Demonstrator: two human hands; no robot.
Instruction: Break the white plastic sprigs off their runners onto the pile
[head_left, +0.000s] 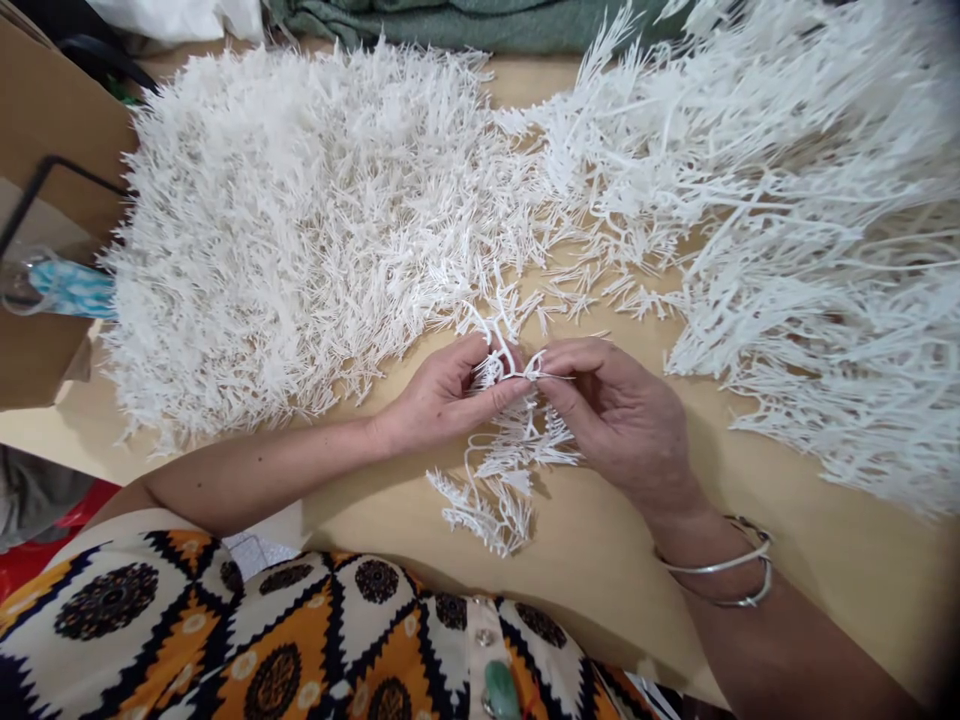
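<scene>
Between finger and thumb, my left hand [442,395] pinches a white branched plastic sprue [504,348] with thin needle-like sprigs on it. Close beside it, my right hand [626,420] has its thumb and forefinger closed on the same branched piece, at a small sprig [534,368] near the left thumb. More of the white branching [525,455] shows below my hands, its lower tuft [487,515] against the table. A wide heap of loose white sprigs [300,220] lies beyond my left hand. To the right spreads a pile of longer white branched sprues [832,260].
The tan table [615,570] runs up to my body. At the left edge stands a cardboard box [60,110], with a blue-and-white patterned object [71,288] by it. Dark green cloth [450,22] lies along the far edge. Scattered sprigs [600,285] bridge the two piles.
</scene>
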